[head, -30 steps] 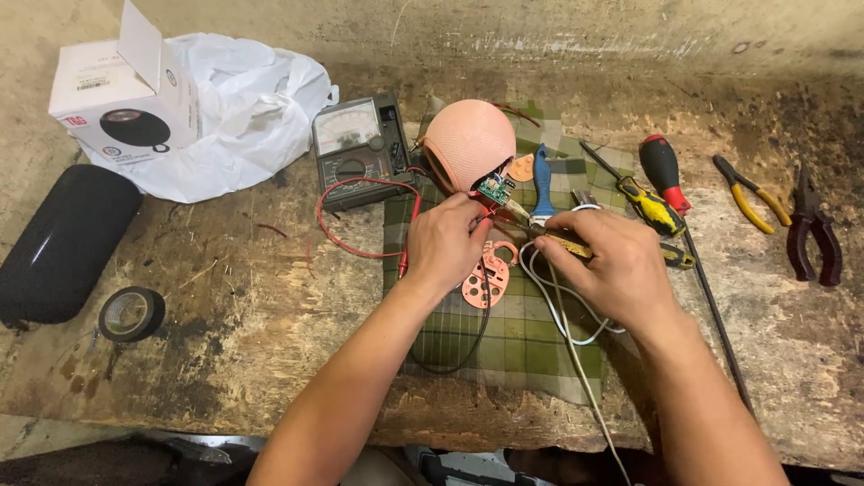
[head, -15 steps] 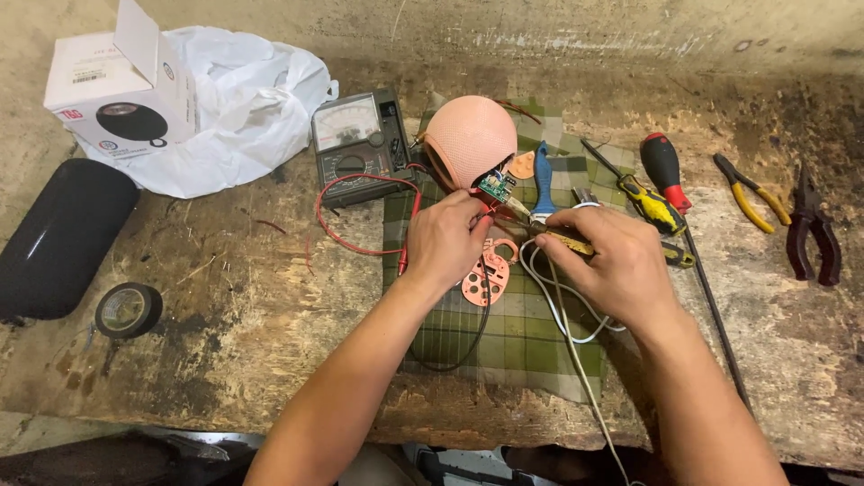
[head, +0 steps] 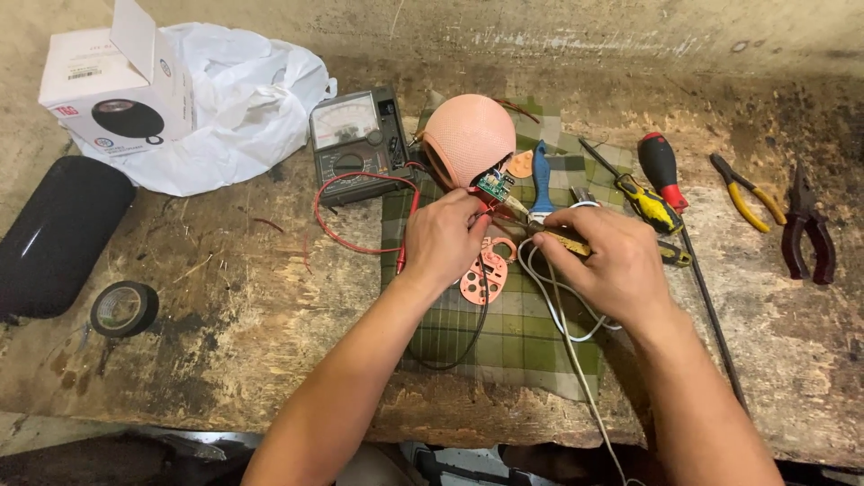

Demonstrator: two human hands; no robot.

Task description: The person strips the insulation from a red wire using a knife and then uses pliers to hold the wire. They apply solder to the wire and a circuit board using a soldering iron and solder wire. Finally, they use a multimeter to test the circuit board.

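A round pink speaker shell [head: 468,139] lies on a green checked cloth [head: 513,333], with a small green circuit board [head: 494,185] hanging out of it. My left hand [head: 445,238] pinches the wires just below the board. My right hand [head: 607,261] grips a soldering iron [head: 553,236] with a yellowish handle, its tip pointing at the board. A white cord [head: 567,315] runs from the iron toward me. A flat pink perforated cover [head: 486,274] lies on the cloth under my left hand.
An analog multimeter [head: 355,144] with red lead [head: 346,211] sits left of the shell. Screwdrivers [head: 661,171], pliers [head: 742,189] and cutters [head: 805,234] lie right. A white plastic bag [head: 234,99], product box [head: 108,99], black oblong speaker [head: 58,234] and tape roll [head: 123,309] occupy the left.
Both hands stay at the circuit board with barely any shift; the iron tip remains at the board. The camera view has moved slightly.
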